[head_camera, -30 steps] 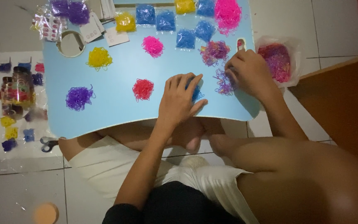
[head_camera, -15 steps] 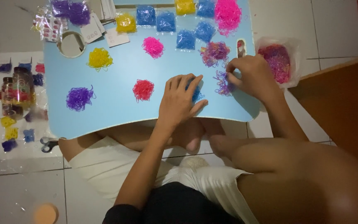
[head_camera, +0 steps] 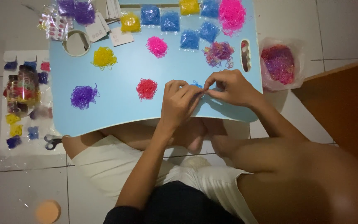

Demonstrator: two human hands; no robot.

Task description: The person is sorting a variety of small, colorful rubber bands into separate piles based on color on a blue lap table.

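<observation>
The left hand [head_camera: 178, 103] and right hand [head_camera: 230, 88] met over the near edge of the blue table [head_camera: 117, 112]. Their fingertips were pinched narrow together on blue bands [head_camera: 195, 84], mostly hidden under them. A clear bag [head_camera: 279, 63] of pink and purple bands sat right of the table. Little blue packets [head_camera: 170, 20] lay along the far edge, white cards [head_camera: 120, 37] at the far left.

Both hands [head_camera: 204, 93] pinching blue bands [head_camera: 196, 84], light-blue table [head_camera: 121, 103]
</observation>
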